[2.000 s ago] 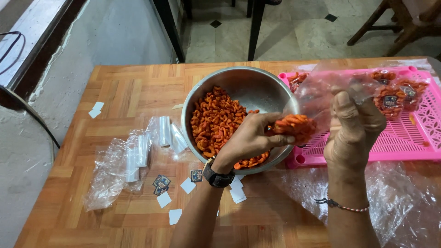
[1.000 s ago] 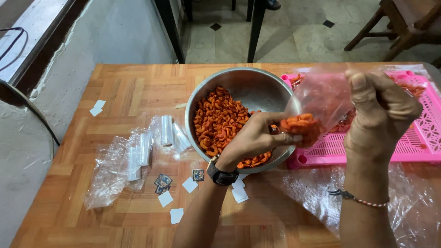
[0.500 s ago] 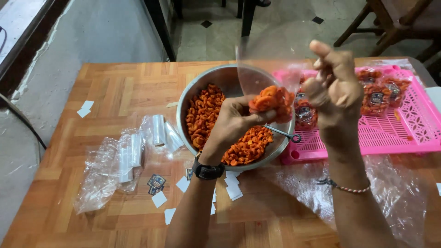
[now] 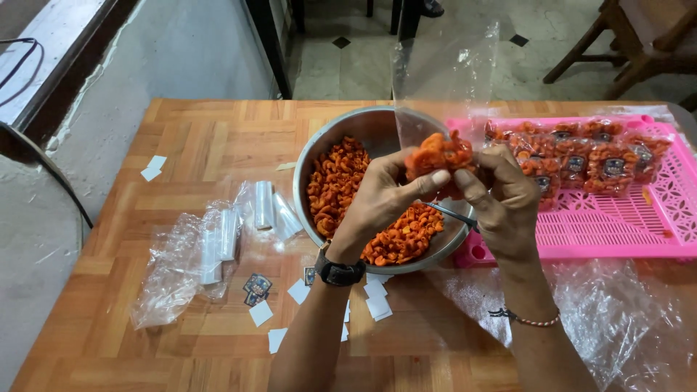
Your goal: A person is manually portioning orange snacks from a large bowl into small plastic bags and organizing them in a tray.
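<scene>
— Both hands up over the round steel bowl (image 4: 377, 131). Left hand (image 4: 377, 199), black watch at the wrist, pinched shut around the bottom of a clear, thin plastic bag (image 4: 446, 69), right on the clump of orange curled snack pieces (image 4: 435, 154) inside it. Right hand (image 4: 501, 199) closed on the same clump from the other side, fingers touching the left thumb.

— And the bag's mouth?

— Standing loose and upright above both grips, unsealed (hard to say how far open).

— Risks from here?

— Probably a spill: a slack pinch or a tilt, and pieces out of the open top. Likely caught by the bowl directly beneath the grips. Also crushing, judged from how brittle such pieces look under a tight squeeze. Possibly a tear, the film being so thin.

— Anything else close by?

— Metal spoon handle (image 4: 450, 213) just under the right hand, resting on the bowl's rim; easy to knock on the way down. To the right of the grips, a pink perforated plastic tray (image 4: 617, 225) with filled, sealed snack packets (image 4: 581, 156) along its far side. Left of the grips, rolls of empty clear bags (image 4: 265, 207) and crumpled plastic wrap (image 4: 170, 272). Nearer the body, small white and dark paper labels (image 4: 298, 292) scattered on the wooden parquet-patterned table (image 4: 203, 138). More clear sheeting (image 4: 610, 319) below the right forearm.
</scene>
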